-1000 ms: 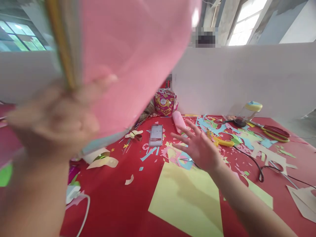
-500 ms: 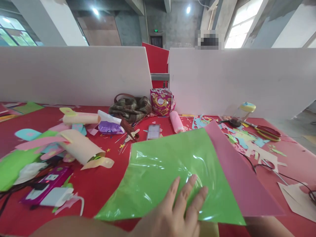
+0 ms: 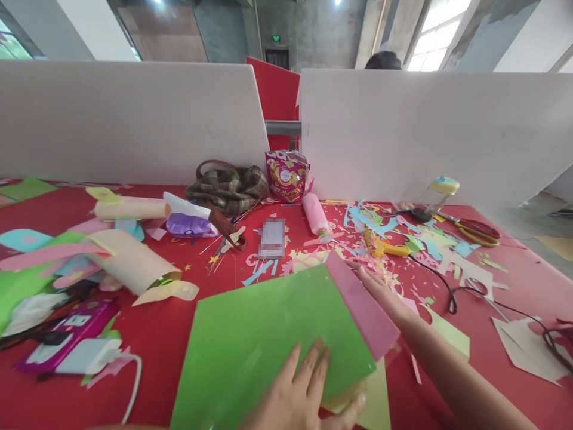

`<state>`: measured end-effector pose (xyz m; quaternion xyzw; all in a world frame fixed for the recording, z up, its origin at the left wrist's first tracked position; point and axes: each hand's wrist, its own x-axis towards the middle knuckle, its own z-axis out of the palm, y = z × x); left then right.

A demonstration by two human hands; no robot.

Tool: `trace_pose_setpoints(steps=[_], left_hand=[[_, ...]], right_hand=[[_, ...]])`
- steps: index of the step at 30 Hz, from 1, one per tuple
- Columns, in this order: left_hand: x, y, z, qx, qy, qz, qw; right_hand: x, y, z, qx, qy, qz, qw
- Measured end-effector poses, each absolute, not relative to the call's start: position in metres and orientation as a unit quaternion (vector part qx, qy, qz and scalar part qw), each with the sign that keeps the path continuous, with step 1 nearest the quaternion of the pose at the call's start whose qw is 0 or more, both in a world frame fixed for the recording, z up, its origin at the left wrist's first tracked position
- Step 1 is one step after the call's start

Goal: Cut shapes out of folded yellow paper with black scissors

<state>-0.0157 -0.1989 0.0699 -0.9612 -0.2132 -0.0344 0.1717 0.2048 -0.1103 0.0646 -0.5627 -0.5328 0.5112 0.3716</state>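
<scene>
My left hand (image 3: 299,382) lies on a large green sheet of paper (image 3: 255,322), its fingers stretched out flat and the thumb spread to the right. A pink paper sheet (image 3: 362,304) shows along the right side of the green one. My right hand (image 3: 373,283) reaches in from the right beside the pink sheet's far right edge, fingers extended; part of it is hard to make out against the scraps. A pale yellow-green sheet (image 3: 378,394) sticks out beneath the green one near my left thumb.
Behind the sheets are paper scraps, a yellow glue gun (image 3: 387,246) with its cord, a pink roll (image 3: 316,215) and a snack bag (image 3: 287,176). Scissors (image 3: 474,230) and a jar (image 3: 434,197) stand right. Leftward are paper tubes (image 3: 134,263) and a purple power strip (image 3: 74,334).
The sheets have moved left and down and lie lower, uncovering the glue gun and scraps. My right hand has come up from beneath to the pink sheet's edge. My left hand stays on the green.
</scene>
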Motion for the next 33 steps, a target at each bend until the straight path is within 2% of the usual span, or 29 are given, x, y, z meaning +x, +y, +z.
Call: trace_pose_setpoints(steps=[5, 8, 10, 14, 17, 24, 33], left_hand=[[-0.012, -0.185, 0.076, -0.975, -0.215, -0.001, 0.060], [-0.003, -0.166, 0.080, -0.981, -0.189, 0.002, 0.038], [0.006, -0.150, 0.077, -0.984, -0.177, -0.013, 0.034], [0.026, -0.122, 0.060, -0.986, -0.153, -0.055, 0.021], [0.034, -0.113, 0.048, -0.989, -0.139, -0.046, 0.015], [0.030, -0.113, 0.047, -0.990, -0.120, -0.053, 0.053], [0.017, -0.121, 0.031, -0.979, -0.124, -0.134, 0.097]], right_hand=[[0.216, -0.113, 0.067, -0.601, -0.579, 0.440, 0.331], [0.219, -0.115, 0.064, -0.602, -0.614, 0.383, 0.338], [0.217, -0.117, 0.060, -0.585, -0.615, 0.405, 0.341], [0.207, -0.122, 0.053, -0.556, -0.553, 0.526, 0.329], [0.198, -0.126, 0.052, -0.544, -0.517, 0.571, 0.334], [0.191, -0.130, 0.059, -0.526, -0.451, 0.614, 0.377], [0.186, -0.136, 0.053, -0.524, -0.448, 0.601, 0.404]])
